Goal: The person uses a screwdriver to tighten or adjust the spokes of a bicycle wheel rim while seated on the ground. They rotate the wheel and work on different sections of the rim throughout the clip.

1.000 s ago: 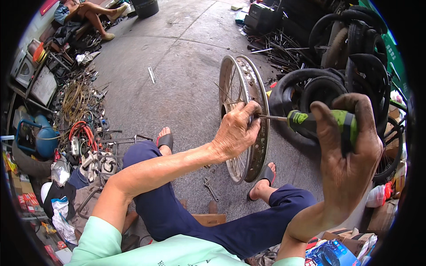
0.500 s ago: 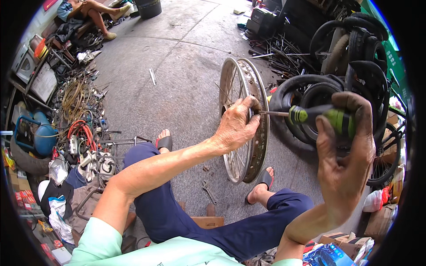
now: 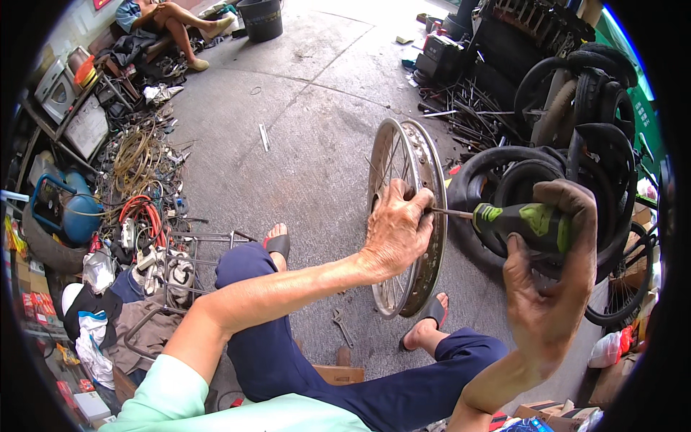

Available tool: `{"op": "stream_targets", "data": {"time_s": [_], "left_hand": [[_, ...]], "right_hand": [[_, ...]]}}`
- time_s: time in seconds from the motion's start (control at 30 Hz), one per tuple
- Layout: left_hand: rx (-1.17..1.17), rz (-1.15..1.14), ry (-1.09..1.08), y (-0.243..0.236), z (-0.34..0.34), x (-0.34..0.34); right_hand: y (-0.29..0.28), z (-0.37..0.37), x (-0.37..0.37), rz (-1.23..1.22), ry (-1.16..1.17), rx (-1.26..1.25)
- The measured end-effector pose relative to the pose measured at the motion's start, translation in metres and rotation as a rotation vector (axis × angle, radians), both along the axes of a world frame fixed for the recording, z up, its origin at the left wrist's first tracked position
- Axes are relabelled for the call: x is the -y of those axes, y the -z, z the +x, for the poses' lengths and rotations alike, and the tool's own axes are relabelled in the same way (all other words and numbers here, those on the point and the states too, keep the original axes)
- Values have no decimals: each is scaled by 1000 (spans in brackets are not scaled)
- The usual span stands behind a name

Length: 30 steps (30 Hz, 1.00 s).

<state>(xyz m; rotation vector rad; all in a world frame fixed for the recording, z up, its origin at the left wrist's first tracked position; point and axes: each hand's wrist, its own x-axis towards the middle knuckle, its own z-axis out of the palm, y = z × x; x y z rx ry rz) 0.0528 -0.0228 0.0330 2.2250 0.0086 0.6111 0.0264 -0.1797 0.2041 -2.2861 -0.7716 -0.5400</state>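
Observation:
A spoked metal wheel rim [image 3: 430, 270] stands upright on the floor between my feet, without a tyre. My left hand [image 3: 397, 234] is closed on the rim's near side, its fingers curled over the edge among the spokes. In my right hand [image 3: 551, 277] is a green and black screwdriver [image 3: 529, 225], gripped by its handle between thumb and fingers. Its shaft points left and its tip meets the outer face of the rim beside my left fingertips. Exactly what the tip sits in is hidden by those fingers.
An adjustable wrench [image 3: 342, 327] lies on the floor near my feet. Black tyres and inner tubes [image 3: 497, 162] are heaped on the right. Cables and parts [image 3: 137, 165] clutter the left, beside a blue tank [image 3: 80, 216]. Another person's legs [image 3: 183, 32] and a black bucket [image 3: 260, 20] are far left.
The rim and my left hand sit slightly lower and farther right in view, as the whole view has shifted. My right hand has turned a little around the screwdriver handle, whose tip stays at the rim.

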Motion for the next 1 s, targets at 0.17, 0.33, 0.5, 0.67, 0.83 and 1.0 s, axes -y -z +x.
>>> {"op": "stream_targets", "data": {"time_s": [0.17,0.33,0.5,0.67,0.83,1.0], "left_hand": [[267,398,12,-12,5,-13],[244,481,216,-15,19,-18],[260,431,292,-14,18,-23],[293,408,324,-10,10,-17],[301,375,305,-9,7,-17],[307,355,271,-8,11,-19]], "right_hand": [[-4,-1,-13,-32,92,76],[-4,2,-8,-207,381,115],[-5,-11,-10,71,145,-94],[-4,-12,-15,-91,148,143],[-5,-10,-16,-63,350,10],[-8,-8,-8,-117,-29,148]]}}
